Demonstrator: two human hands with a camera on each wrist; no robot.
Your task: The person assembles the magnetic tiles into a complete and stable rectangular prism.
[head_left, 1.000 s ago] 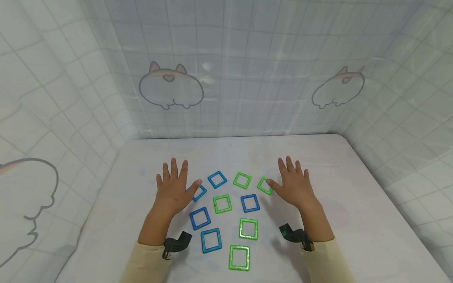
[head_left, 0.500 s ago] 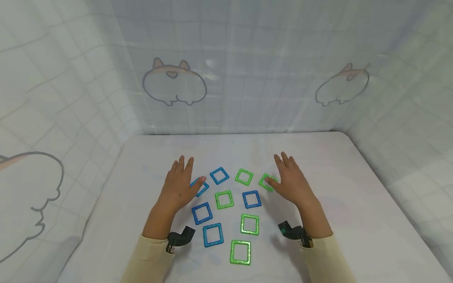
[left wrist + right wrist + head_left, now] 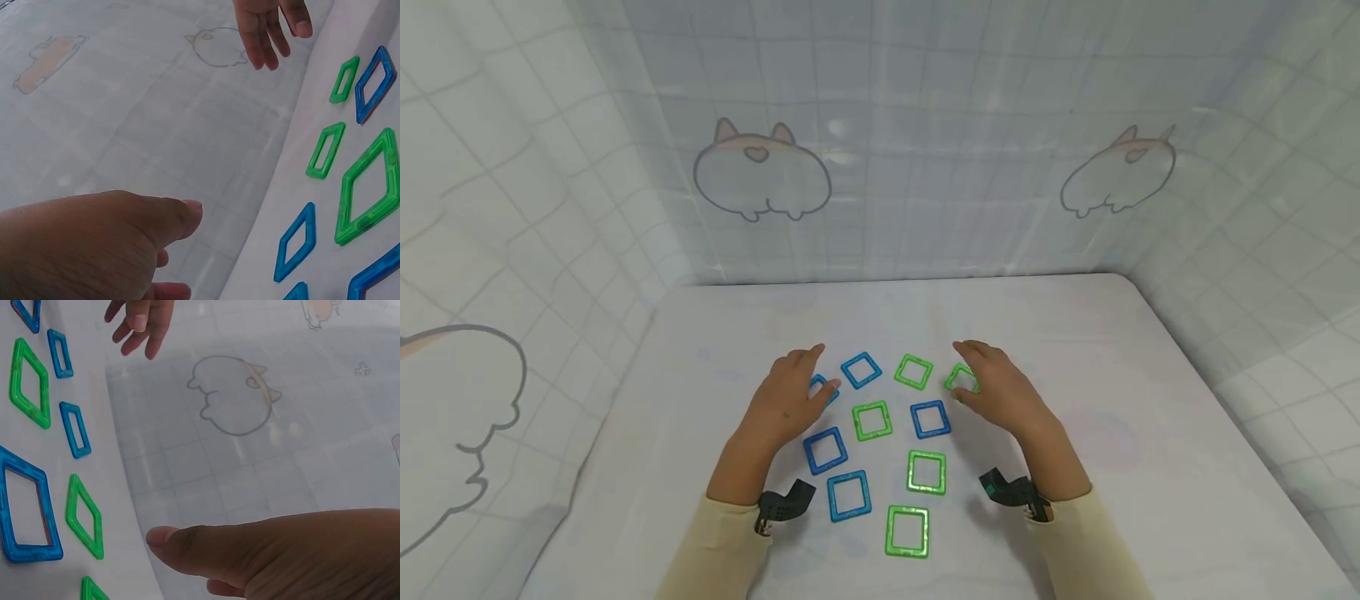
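My left hand (image 3: 786,396) hovers over the left side of the tile group and partly hides a blue square magnetic tile (image 3: 835,396). On the other side, my right hand (image 3: 1000,390) is above a green square tile (image 3: 951,375), covering its right part. Both hands have loosely bent fingers and hold nothing. Between them lie another blue tile (image 3: 868,380) and green tile (image 3: 911,383), with a green tile (image 3: 875,436) and a blue tile (image 3: 933,434) nearer. Each wrist view shows a thumb apart from the tiles, with the opposite hand beyond.
Closer to me lie two blue tiles (image 3: 851,516) on the left and two green tiles (image 3: 907,552) on the right, all flat on the white tabletop (image 3: 1075,333). A pale gridded curtain (image 3: 925,167) with cartoon animals surrounds the table's back and sides.
The spread fingers of both hands have drawn together and bent, tips turning inward. Both hands have come slightly closer to each other. The tiles have stayed in place.
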